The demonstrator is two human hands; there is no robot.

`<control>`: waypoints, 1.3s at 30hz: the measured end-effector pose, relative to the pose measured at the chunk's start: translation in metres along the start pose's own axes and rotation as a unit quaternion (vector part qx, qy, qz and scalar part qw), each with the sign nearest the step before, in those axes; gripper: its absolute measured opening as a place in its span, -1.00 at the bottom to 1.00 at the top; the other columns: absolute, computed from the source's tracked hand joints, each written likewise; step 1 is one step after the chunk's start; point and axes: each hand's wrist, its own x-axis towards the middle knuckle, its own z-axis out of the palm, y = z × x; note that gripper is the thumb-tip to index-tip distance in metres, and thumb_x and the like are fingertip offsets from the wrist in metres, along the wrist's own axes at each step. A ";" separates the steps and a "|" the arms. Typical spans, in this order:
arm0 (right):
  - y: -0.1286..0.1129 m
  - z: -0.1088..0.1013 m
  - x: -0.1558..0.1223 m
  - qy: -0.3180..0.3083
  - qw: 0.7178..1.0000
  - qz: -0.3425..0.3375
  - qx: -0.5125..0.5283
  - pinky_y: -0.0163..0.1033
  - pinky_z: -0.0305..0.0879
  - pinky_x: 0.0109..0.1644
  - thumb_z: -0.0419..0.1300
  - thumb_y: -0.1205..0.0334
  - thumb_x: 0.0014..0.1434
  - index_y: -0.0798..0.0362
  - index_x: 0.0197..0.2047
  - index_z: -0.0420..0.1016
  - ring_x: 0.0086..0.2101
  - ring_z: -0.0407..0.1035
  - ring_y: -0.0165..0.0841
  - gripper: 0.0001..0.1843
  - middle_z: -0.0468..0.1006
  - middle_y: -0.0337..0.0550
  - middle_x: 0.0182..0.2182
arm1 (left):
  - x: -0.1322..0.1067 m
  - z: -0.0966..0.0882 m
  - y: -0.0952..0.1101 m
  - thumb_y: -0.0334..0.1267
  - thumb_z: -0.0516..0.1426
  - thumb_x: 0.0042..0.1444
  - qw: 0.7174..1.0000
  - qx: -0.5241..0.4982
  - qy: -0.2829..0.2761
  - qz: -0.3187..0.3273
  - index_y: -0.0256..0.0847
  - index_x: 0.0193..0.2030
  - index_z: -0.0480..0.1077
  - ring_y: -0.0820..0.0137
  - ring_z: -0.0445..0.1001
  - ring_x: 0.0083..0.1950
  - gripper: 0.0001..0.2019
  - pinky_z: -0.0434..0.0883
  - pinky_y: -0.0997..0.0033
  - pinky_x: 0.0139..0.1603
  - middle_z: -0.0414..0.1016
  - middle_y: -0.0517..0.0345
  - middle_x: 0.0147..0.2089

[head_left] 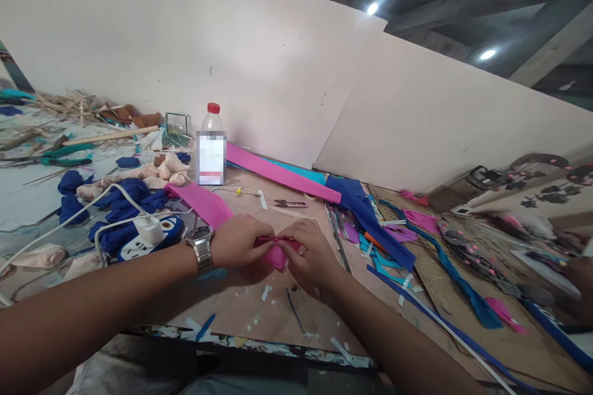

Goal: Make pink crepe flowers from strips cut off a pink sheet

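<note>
My left hand [241, 241], with a metal watch [202, 248] on its wrist, pinches a pink fabric strip [277, 255] at the middle of the table. On the strip's other side my right hand [311, 254] grips it too, fingertips close to the left ones. The cloth is bunched and folded between both thumbs, and the fingers cover part of it. A flat length of pink fabric [204, 200] runs out behind my left hand to the upper left. Small snippers [291, 204] lie on the table beyond my hands.
A red-capped bottle [212, 120] stands at the back. To the left are a power strip [152, 241] with cables, rolled blue cloth pieces [125, 197], cream ones [170, 168] and green-handled pliers [67, 154]. Long pink [282, 174] and dark blue strips [365, 210] lie right.
</note>
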 end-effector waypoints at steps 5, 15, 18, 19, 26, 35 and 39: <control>-0.002 0.000 -0.001 -0.005 1.000 -0.005 0.005 -0.06 0.21 -0.03 0.21 0.25 0.30 0.00 -0.25 0.54 -0.25 0.45 -0.26 -0.91 0.64 -0.15 -0.32 | 0.000 0.001 0.001 -0.11 0.06 0.31 1.000 0.009 -0.010 0.006 -0.14 -0.27 0.56 0.35 0.48 -0.36 -0.71 0.11 0.39 -0.38 0.62 0.14 -0.36; -0.001 -0.003 -0.001 0.003 1.000 0.008 -0.014 -0.06 0.22 -0.04 0.23 0.26 0.27 0.02 -0.23 0.52 -0.24 0.42 -0.24 -0.95 0.62 -0.15 -0.31 | 0.001 -0.005 0.000 -0.16 0.06 0.30 0.999 -0.041 -0.008 -0.005 -0.19 -0.33 0.53 0.43 0.40 -0.44 -0.72 0.10 0.41 -0.42 0.57 0.16 -0.42; -0.004 -0.006 -0.001 0.003 0.999 -0.018 -0.031 -0.02 0.21 0.05 0.26 0.29 0.25 -0.02 -0.18 0.57 -0.15 0.40 -0.20 -0.93 0.66 -0.17 -0.29 | 0.000 -0.004 0.000 -0.14 0.05 0.31 0.998 -0.058 -0.017 -0.009 -0.19 -0.33 0.52 0.43 0.40 -0.43 -0.71 0.10 0.42 -0.42 0.56 0.17 -0.41; -0.004 -0.007 -0.001 0.005 0.999 -0.025 -0.035 -0.01 0.21 0.06 0.26 0.30 0.26 -0.03 -0.18 0.57 -0.13 0.40 -0.19 -0.92 0.66 -0.18 -0.29 | 0.000 -0.004 0.000 -0.14 0.05 0.31 0.997 -0.067 -0.021 -0.008 -0.19 -0.33 0.52 0.43 0.41 -0.42 -0.71 0.10 0.42 -0.41 0.56 0.17 -0.41; -0.004 -0.007 -0.002 0.023 0.999 -0.026 -0.032 0.00 0.24 0.04 0.30 0.31 0.22 -0.05 -0.19 0.57 -0.15 0.41 -0.18 -0.91 0.66 -0.18 -0.31 | 0.001 -0.001 -0.003 -0.19 0.04 0.28 0.988 -0.146 -0.044 -0.022 -0.21 -0.28 0.54 0.42 0.41 -0.39 -0.73 0.19 0.45 -0.39 0.56 0.16 -0.38; -0.002 -0.004 -0.001 0.032 0.997 -0.069 -0.001 -0.04 0.24 -0.02 0.29 0.33 0.24 -0.06 -0.20 0.58 -0.29 0.46 -0.29 -0.91 0.66 -0.21 -0.36 | 0.004 0.001 -0.007 -0.19 0.09 0.22 0.953 -0.276 -0.105 -0.073 -0.25 -0.24 0.54 0.45 0.36 -0.42 -0.77 0.21 0.48 -0.44 0.52 0.18 -0.40; -0.002 -0.004 -0.001 0.034 0.996 -0.084 -0.007 -0.03 0.24 -0.02 0.28 0.37 0.23 -0.05 -0.20 0.57 -0.28 0.46 -0.28 -0.88 0.66 -0.21 -0.35 | 0.005 -0.001 -0.007 -0.05 0.08 0.26 0.950 -0.290 -0.096 -0.062 -0.29 -0.28 0.54 0.46 0.30 -0.42 -0.65 0.20 0.48 -0.42 0.47 0.17 -0.43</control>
